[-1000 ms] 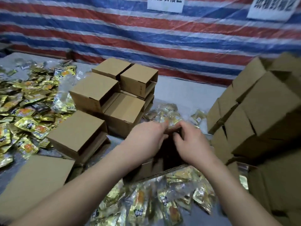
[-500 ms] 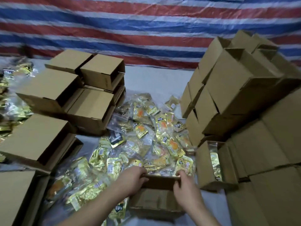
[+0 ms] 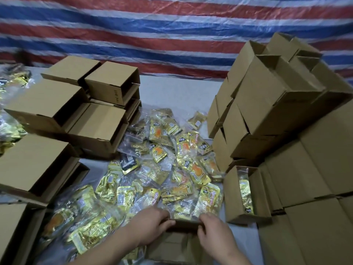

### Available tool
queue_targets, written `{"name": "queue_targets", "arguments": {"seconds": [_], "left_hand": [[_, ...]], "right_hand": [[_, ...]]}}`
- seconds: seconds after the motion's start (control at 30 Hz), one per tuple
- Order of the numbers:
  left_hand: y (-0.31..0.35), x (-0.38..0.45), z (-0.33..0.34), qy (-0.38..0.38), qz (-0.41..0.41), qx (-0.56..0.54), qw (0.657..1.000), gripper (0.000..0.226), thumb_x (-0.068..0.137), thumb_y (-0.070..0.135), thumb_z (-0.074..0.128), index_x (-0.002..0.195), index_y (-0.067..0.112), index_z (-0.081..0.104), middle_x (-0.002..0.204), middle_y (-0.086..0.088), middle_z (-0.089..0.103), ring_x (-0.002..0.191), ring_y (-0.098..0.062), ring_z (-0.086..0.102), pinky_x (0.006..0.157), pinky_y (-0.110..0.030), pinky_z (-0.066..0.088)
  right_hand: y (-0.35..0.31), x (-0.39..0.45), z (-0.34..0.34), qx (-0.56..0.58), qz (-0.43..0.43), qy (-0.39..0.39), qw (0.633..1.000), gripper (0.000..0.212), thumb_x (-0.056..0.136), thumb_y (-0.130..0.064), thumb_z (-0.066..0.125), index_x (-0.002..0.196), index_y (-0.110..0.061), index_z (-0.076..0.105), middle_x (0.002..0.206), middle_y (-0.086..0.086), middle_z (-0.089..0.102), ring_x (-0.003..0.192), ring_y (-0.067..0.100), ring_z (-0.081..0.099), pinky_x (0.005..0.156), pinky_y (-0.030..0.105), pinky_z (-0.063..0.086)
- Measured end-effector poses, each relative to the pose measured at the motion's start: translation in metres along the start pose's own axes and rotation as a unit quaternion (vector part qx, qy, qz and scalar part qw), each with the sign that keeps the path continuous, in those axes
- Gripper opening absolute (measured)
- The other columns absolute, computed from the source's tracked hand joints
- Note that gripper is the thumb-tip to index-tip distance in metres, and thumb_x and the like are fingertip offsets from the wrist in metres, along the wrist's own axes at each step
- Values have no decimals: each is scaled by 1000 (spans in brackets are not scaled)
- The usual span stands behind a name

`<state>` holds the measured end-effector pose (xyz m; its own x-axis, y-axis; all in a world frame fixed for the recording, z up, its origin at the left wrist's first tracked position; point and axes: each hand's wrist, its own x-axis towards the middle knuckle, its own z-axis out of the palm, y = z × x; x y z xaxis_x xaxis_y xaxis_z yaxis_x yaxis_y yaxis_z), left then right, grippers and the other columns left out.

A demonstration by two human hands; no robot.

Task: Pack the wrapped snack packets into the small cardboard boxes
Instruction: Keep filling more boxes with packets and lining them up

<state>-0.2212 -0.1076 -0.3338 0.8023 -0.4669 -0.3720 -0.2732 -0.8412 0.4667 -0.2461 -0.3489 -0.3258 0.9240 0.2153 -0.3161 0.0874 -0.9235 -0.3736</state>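
starting at the left of the frame, closed boxes (image 3: 45, 106) sit stacked, mouths facing right. lower centre, the left hand (image 3: 152, 224) curls its fingers over the far wall of the box (image 3: 183, 243), gripping it; the right hand (image 3: 215, 232) pinches the same wall just beside. that wall runs left to right across the frame. the packets (image 3: 172, 169) lie just beyond the fingertips, toward the top, touching the wall; both hands look equally near. lower right, an open box (image 3: 232, 205) holds one packet on edge, beside a box stack (image 3: 277, 100).
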Motion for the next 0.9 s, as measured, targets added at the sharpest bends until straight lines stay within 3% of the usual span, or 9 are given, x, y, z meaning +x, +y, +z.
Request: {"name": "queue_targets", "arguments": {"seconds": [0.2, 0.3, 0.4, 0.47, 0.5, 0.6, 0.7, 0.8, 0.9], "left_hand": [[27, 1, 20, 3, -1, -14, 1000, 52, 96, 67, 32, 101, 25, 61, 99, 5, 65, 94, -18, 61, 83, -35, 40], [34, 7, 17, -8, -25, -59, 998, 66, 89, 77, 17, 97, 27, 60, 92, 6, 64, 84, -13, 58, 76, -31, 39], [20, 33, 2, 10, -95, -153, 983, 52, 100, 63, 28, 106, 26, 64, 90, 9, 65, 80, -8, 59, 81, -29, 50], [8, 61, -3, 46, -107, -92, 989, 40, 102, 51, 43, 120, 20, 61, 109, 1, 67, 95, -14, 62, 90, -33, 52], [5, 76, -2, 46, -99, -43, 993, 45, 99, 49, 51, 132, 18, 55, 124, -3, 63, 109, -18, 60, 96, -35, 50], [2, 116, 13, -32, -61, 100, 993, 99, 83, 61, 67, 156, 13, 20, 155, -11, 35, 140, -30, 37, 116, -44, 33], [-4, 138, 37, -83, -97, 184, 975, 122, 75, 72, 67, 158, 12, 2, 160, -16, 24, 145, -35, 28, 117, -50, 30], [-11, 147, 58, -76, -146, 216, 962, 111, 82, 60, 66, 158, 15, -1, 161, -16, 22, 146, -35, 27, 116, -51, 28], [-12, 155, 60, -77, -154, 204, 964, 89, 83, 46, 67, 152, 15, 21, 146, -12, 42, 134, -30, 42, 112, -45, 35]], "right_hand": [[21, -13, 3, -35, 8, -14, 999, 30, 90, -34, 44, 119, -31, 53, 113, -11, 53, 109, 12, 53, 85, 26, 43], [26, -14, 4, -51, 12, -28, 998, 28, 90, -35, 42, 114, -30, 55, 114, -9, 54, 112, 14, 54, 89, 28, 41], [28, -10, -1, -63, 1, -34, 997, 26, 89, -36, 41, 109, -30, 55, 110, -8, 54, 110, 15, 54, 90, 29, 40], [30, -8, -5, -62, -4, -31, 998, 26, 89, -36, 41, 108, -29, 56, 109, -8, 55, 108, 15, 54, 89, 29, 40], [31, -7, -8, -62, -2, -28, 998, 25, 89, -36, 41, 108, -29, 57, 109, -8, 55, 108, 14, 54, 88, 28, 40], [37, -2, -16, -54, 13, -23, 998, 15, 90, -36, 40, 98, -29, 51, 106, -8, 55, 106, 14, 55, 87, 29, 42], [40, 0, -19, -54, 21, -45, 997, 7, 90, -39, 41, 93, -33, 44, 99, -11, 50, 105, 14, 54, 87, 30, 41], [43, -2, -16, -68, 28, -72, 995, 19, 89, -45, 43, 101, -32, 51, 107, -8, 55, 109, 16, 52, 92, 32, 39], [49, -1, -19, -86, 36, -85, 992, 30, 89, -47, 43, 110, -28, 55, 114, -6, 56, 114, 18, 50, 99, 33, 37]]}}
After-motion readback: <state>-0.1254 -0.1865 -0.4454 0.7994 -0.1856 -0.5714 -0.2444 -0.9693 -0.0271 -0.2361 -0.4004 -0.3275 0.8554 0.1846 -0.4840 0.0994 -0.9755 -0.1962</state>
